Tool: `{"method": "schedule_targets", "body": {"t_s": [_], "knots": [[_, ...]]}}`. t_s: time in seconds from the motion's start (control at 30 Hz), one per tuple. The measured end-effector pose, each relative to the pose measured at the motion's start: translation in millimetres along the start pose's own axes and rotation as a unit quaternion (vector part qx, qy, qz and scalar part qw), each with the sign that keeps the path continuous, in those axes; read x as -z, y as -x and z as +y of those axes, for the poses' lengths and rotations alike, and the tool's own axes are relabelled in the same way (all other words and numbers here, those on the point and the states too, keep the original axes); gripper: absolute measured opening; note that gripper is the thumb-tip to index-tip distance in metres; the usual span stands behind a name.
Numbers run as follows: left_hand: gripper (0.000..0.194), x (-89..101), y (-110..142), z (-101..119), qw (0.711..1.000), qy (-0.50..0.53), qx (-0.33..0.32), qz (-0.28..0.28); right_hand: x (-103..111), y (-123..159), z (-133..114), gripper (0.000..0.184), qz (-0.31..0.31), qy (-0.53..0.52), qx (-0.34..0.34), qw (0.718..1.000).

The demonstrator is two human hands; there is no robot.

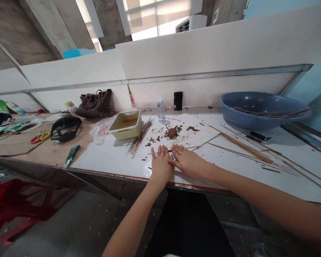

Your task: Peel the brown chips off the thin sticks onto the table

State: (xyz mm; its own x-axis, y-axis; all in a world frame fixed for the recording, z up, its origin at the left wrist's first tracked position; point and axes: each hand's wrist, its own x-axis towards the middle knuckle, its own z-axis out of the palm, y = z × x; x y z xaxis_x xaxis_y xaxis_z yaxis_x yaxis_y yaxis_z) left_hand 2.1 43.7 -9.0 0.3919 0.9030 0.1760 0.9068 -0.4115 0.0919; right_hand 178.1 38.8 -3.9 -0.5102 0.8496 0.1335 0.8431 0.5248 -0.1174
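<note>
My left hand (161, 165) lies palm down on the white table covering, fingers stretched out and slightly apart. Beside it my right hand (188, 161) is also flat, its thumb against the left hand. A thin dark stick (194, 147) runs crosswise at the fingertips; how much of it lies under them is hidden. Just beyond sits a lump of brown paste-like material (172, 133) with small dark crumbs around it. To the left is a bundle of thin sticks (142, 137), and on the right lie more yellowish sticks (244, 147).
A cream plastic basin (126, 135), a clear bottle (161, 111) and a phone (178, 101) stand toward the back. A large blue basin (256, 121) is at the right. Green-handled pliers (72, 155), a black headset-like item (65, 129) and a brown handbag (95, 105) are left.
</note>
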Motion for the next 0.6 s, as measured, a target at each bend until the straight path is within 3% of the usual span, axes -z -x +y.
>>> {"method": "schedule_targets", "body": {"t_s": [0.2, 0.6], "knots": [[0.058, -1.6, 12, -2, 0.999, 0.003, -0.019, 0.032, -8, 9, 6, 0.078, 0.019, -0.019, 0.021, 0.999], [0.063, 3.3, 11, -3, 1.0, 0.001, -0.026, -0.015, -10, -4, 0, 0.077, 0.014, -0.037, 0.036, 0.999]]}}
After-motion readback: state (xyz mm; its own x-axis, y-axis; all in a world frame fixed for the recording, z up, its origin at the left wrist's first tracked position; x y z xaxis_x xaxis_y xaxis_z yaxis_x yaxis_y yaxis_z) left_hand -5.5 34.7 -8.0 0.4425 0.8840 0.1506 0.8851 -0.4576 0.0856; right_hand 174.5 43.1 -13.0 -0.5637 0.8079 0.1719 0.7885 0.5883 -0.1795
